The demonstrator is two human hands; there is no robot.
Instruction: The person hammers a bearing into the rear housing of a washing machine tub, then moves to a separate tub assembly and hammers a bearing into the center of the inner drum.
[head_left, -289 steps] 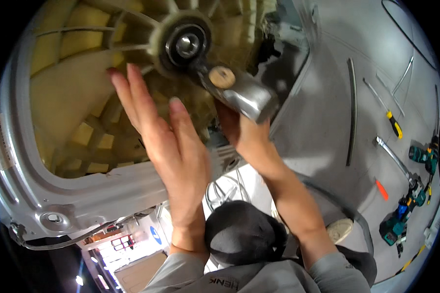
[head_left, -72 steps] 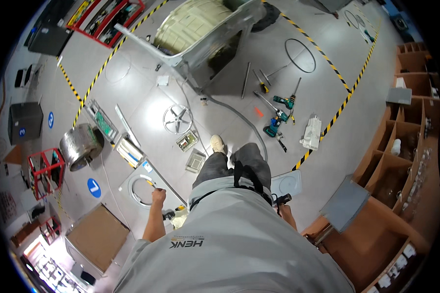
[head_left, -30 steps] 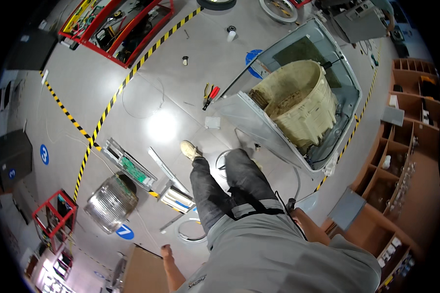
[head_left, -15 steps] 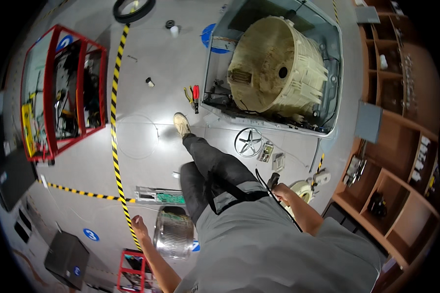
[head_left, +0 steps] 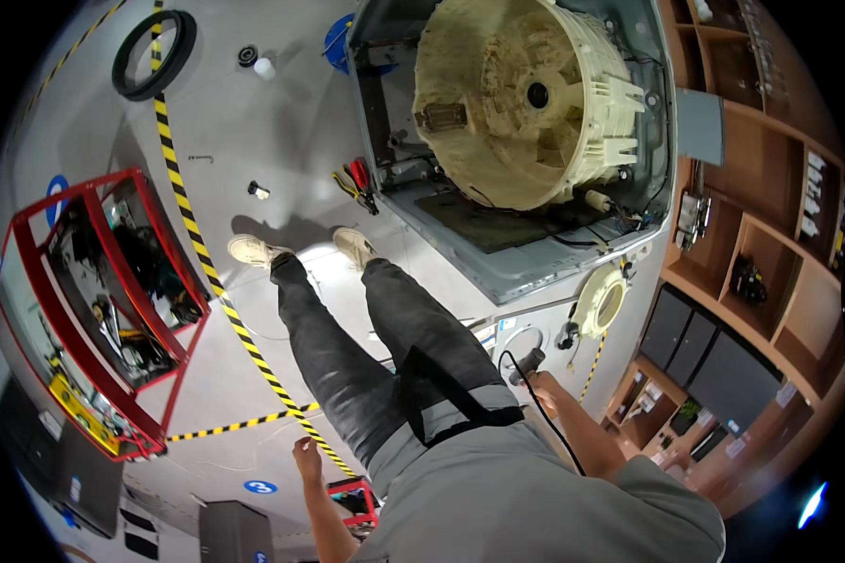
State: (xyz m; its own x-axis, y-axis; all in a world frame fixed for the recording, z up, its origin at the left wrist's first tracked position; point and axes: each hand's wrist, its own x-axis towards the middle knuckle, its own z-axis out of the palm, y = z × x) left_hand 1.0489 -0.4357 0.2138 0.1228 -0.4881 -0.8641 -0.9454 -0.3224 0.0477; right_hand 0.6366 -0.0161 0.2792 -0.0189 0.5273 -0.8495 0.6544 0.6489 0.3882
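At my right side, my right hand (head_left: 545, 389) is closed on a dark hammer-like tool (head_left: 526, 366) with a cylindrical head; a black cord loops beside it. My left hand (head_left: 306, 455) hangs with curled fingers beside my left thigh; whatever it holds, if anything, is too small to make out. Above my legs sits a grey washing-machine cabinet (head_left: 446, 263) containing a large cream plastic tub (head_left: 488, 131). Red and yellow-handled pliers (head_left: 355, 186) lie against its left side. A cream ring part (head_left: 587, 305) is beyond my right hand.
A red tool cart (head_left: 174, 333) is at left, by yellow-black floor tape (head_left: 188, 220). A black rubber ring (head_left: 130, 61) and small loose parts (head_left: 257, 190) lie on the floor above it. Brown wooden shelving (head_left: 751, 159) runs along the right.
I have stepped and turned, so the cabinet now stands upper right and the cart lower left. Earlier both hands were inside the machine; now they hang by my sides.
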